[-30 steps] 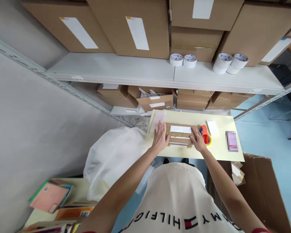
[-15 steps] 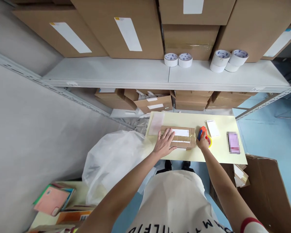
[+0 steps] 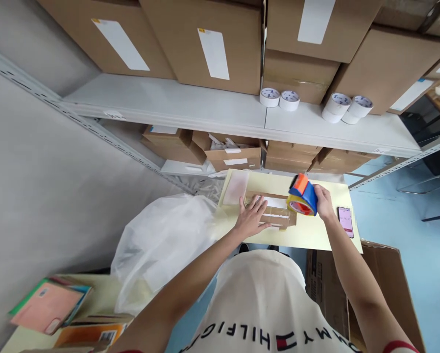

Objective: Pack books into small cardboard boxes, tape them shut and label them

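My left hand (image 3: 251, 218) lies flat, fingers spread, across the left part of a small cardboard box (image 3: 289, 218) on the pale yellow table (image 3: 315, 238). White label strips and shiny tape show on the box's top. My right hand (image 3: 323, 202) grips a blue and orange tape dispenser (image 3: 308, 195) with a yellow-edged roll in it. The dispenser is raised over the box's right end, its roll side turned to the box. Whether a strip of tape runs from it to the box, I cannot tell.
A phone (image 3: 345, 221) lies near the table's right edge, a translucent sheet (image 3: 235, 187) at its left. Beyond stands a shelf (image 3: 205, 98) with cartons and white tape rolls (image 3: 289, 100). A white plastic bag (image 3: 161, 245) is at left, an open carton (image 3: 383, 274) at lower right.
My right hand has lifted the tape dispenser from beside the box's right end and turned it over toward the box. My left hand stays flat on the box. The camera view has tilted slightly.
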A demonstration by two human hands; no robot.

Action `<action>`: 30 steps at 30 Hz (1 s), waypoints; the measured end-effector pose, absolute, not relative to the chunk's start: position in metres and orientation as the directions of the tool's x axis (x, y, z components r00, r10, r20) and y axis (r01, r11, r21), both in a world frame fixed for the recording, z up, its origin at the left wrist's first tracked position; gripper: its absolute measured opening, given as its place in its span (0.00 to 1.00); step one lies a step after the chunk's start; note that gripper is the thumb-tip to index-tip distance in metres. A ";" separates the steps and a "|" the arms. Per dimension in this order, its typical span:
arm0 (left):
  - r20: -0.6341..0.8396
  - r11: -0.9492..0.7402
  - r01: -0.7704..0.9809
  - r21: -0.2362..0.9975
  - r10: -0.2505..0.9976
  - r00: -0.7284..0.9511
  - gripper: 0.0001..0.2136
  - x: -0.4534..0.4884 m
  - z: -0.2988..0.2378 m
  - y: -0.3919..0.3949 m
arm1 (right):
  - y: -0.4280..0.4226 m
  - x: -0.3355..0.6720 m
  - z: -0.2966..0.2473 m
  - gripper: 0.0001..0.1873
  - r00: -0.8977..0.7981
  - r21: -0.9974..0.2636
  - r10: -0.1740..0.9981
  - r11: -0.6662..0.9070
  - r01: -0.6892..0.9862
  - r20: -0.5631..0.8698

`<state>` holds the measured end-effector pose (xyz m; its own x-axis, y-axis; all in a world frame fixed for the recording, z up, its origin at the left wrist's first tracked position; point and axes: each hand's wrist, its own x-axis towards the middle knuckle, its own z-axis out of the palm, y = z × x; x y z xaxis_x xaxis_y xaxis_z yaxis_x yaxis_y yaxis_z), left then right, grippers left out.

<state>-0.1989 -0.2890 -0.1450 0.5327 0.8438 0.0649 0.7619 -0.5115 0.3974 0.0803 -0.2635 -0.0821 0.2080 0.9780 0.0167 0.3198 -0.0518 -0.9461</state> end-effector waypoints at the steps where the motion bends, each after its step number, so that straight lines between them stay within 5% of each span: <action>1: 0.068 -0.498 0.759 0.421 0.851 0.521 0.33 -0.199 -0.143 -0.288 | -0.259 0.071 -0.078 0.27 0.150 -0.947 0.988 -0.068 0.315 -0.021; 6: 0.104 -0.336 0.651 0.680 0.924 0.368 0.18 -0.190 -0.123 -0.283 | -0.247 0.053 -0.080 0.33 0.033 -0.940 0.994 -0.112 0.324 -0.107; 10: -0.023 -0.022 0.197 0.980 0.974 0.223 0.20 -0.176 -0.098 -0.275 | -0.246 0.056 -0.079 0.32 -0.042 -0.921 0.989 -0.116 0.371 -0.142; 14: -0.185 0.213 -0.123 0.969 0.961 0.205 0.20 -0.169 -0.080 -0.262 | -0.247 0.052 -0.074 0.32 -0.094 -0.893 0.985 -0.090 0.440 -0.146; 21: -0.161 0.162 0.017 0.987 0.957 0.241 0.13 -0.179 -0.070 -0.252 | -0.252 0.048 -0.072 0.32 -0.097 -0.850 0.989 -0.048 0.524 -0.116; 27: -0.089 0.010 0.418 0.908 0.981 0.171 0.10 -0.184 -0.064 -0.251 | -0.255 0.046 -0.070 0.32 -0.116 -0.809 0.991 0.014 0.588 -0.067; 30: -0.165 0.074 0.437 0.896 0.971 0.175 0.13 -0.186 -0.065 -0.250 | -0.256 0.042 -0.065 0.32 -0.134 -0.784 0.990 0.043 0.620 -0.052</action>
<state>-0.1865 -0.2497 -0.0652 0.1747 0.9707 -0.1650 0.4372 0.0736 0.8963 0.0420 -0.2565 -0.0648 -0.1337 0.9897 -0.0518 0.6197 0.0427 -0.7837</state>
